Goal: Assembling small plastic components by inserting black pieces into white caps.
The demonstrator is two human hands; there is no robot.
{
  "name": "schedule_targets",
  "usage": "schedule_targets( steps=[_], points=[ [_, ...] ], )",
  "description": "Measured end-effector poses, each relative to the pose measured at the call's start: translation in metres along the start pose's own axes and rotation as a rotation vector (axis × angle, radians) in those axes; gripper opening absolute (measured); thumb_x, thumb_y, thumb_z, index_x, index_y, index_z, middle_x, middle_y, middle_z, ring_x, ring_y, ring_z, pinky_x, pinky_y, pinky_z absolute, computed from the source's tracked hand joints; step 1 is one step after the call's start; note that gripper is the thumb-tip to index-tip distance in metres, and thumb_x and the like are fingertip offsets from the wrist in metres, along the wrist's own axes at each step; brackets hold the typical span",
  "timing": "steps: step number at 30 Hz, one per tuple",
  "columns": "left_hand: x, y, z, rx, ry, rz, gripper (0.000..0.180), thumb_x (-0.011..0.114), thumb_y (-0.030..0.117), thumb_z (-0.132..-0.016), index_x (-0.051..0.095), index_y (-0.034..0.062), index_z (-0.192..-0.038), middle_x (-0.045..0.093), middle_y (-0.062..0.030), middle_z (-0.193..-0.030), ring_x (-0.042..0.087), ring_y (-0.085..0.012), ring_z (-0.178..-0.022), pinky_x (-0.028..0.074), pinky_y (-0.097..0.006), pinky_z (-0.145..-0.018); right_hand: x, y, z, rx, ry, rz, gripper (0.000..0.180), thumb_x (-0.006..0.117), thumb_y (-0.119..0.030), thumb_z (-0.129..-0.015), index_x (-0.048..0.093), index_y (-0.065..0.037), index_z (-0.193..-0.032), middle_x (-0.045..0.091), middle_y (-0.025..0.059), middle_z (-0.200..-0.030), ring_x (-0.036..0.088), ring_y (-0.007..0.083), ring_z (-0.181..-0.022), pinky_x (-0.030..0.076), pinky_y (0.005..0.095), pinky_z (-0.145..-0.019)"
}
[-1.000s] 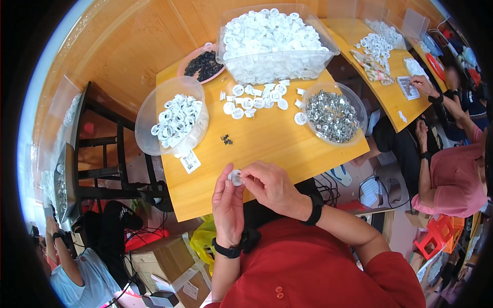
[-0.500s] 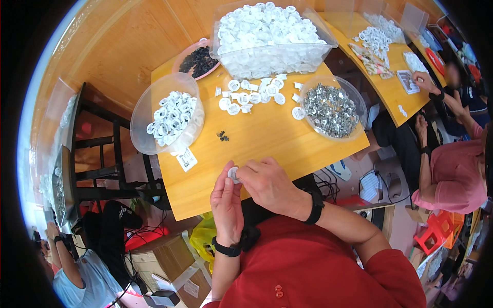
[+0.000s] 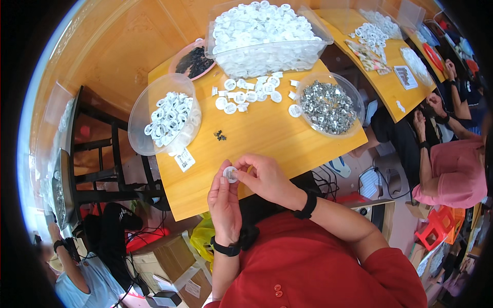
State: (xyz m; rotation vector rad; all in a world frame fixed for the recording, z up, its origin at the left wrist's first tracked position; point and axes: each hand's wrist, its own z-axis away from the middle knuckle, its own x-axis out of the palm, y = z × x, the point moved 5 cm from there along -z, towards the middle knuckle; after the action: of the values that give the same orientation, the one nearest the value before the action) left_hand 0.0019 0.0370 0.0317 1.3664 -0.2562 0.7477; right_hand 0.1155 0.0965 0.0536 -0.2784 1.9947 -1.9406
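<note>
My left hand holds a small white round plastic part upright between thumb and fingers, above the table's near edge. My right hand is closed, its thumb and forefinger pinched at the right side of the same part. Whether a smaller piece sits between those fingertips is hidden. Beyond the hands lies a little cluster of dark small pieces. Several loose white round parts are scattered farther back on the wooden table.
A clear round tub of white rings stands left, another tub of small metal pieces right. At the back are a large clear bin of white parts and a pink dish of black pieces. People sit at both sides.
My right fingers have shifted slightly and uncovered more of the white part's face. Both hands stay together near the table edge. At the far right, a co-worker's hand has drawn back from the other table.
</note>
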Motion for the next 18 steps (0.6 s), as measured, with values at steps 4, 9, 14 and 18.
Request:
schedule_targets(
  steps=[4, 9, 14, 18],
  points=[
    [-0.004, -0.002, 0.000, -0.002, 0.011, -0.005, 0.039, 0.044, 0.014, -0.099, 0.043, -0.0069, -0.132, 0.053, -0.0126, -0.125, 0.053, -0.0181, -0.113, 0.040, -0.032, -0.102, 0.006, 0.003, 0.001, 0.005, 0.033, -0.023, 0.018, 0.067, -0.014, -0.081, 0.061, 0.002, -0.081, 0.061, 0.0127, -0.078, 0.060, 0.0223, -0.066, 0.048, 0.0321, -0.058],
    [-0.001, -0.003, -0.001, -0.009, 0.033, -0.008, 0.040, 0.044, 0.013, -0.098, 0.042, -0.0073, -0.132, 0.053, -0.0141, -0.125, 0.053, -0.0202, -0.113, 0.040, -0.034, -0.101, 0.007, 0.012, 0.000, -0.053, 0.097, 0.024, 0.017, 0.067, -0.015, -0.082, 0.062, 0.002, -0.084, 0.059, 0.0058, -0.073, 0.054, 0.0099, -0.057, 0.043, 0.0241, -0.050],
    [0.000, -0.006, -0.001, -0.006, 0.048, 0.021, 0.035, 0.045, 0.010, -0.095, 0.046, -0.0059, -0.127, 0.055, -0.0141, -0.121, 0.053, -0.0203, -0.110, 0.041, -0.035, -0.100, 0.011, 0.016, 0.001, -0.066, 0.130, 0.000, 0.017, 0.067, -0.014, -0.082, 0.062, 0.003, -0.084, 0.060, 0.0081, -0.076, 0.055, 0.0125, -0.058, 0.045, 0.0256, -0.053],
    [0.003, -0.007, 0.000, -0.005, 0.070, 0.055, 0.027, 0.046, 0.008, -0.093, 0.051, -0.0026, -0.117, 0.056, -0.0129, -0.115, 0.054, -0.0201, -0.108, 0.041, -0.036, -0.100, 0.014, 0.019, 0.004, -0.069, 0.157, 0.005, 0.016, 0.067, -0.012, -0.081, 0.062, 0.003, -0.083, 0.060, 0.0094, -0.078, 0.058, 0.0144, -0.060, 0.046, 0.0264, -0.054]
  ],
)
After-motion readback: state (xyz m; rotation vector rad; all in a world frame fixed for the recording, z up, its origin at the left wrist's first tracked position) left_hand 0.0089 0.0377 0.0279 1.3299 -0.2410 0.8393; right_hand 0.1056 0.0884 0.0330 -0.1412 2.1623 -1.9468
